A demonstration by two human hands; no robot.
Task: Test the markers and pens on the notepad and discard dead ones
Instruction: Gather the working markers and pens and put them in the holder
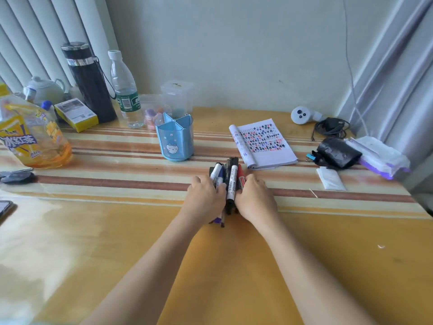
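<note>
The yellow-topped table (234, 266) fills most of the view, and a band of brown and cream stripes runs across its far half. At its far left a big yellow drink bottle (35, 137) leans over, with a tall black flask (87, 83) and a clear water bottle (125, 90) standing upright behind it near the wall.

The notepad (264, 144) lies open on the stripes, right of centre. Its upper page is covered in rows of small black, red and blue marks. A blue pen holder (175, 139) with a cat face stands upright to its left, well apart from it. To the right of the notepad sit a black pouch (337, 152) and a white and purple tissue pack (379, 158), touching each other.

The two bare forearms reach in from the near edge. The left hand (205, 199) and the right hand (255, 199) close in from either side on a bundle of markers and pens (228, 181). Their fingers curl against it and press it together between them. The bundle lies on the table just in front of the notepad's near corner, pointing away from the person.

In the bundle a white marker (232, 181) with a black label lies on top. A red marker (240, 178) lies against the right hand's fingers and a blue and white marker (216, 172) sits on the left side. Darker pens lie beneath them, and their tips poke out towards the person below the left hand.
</note>
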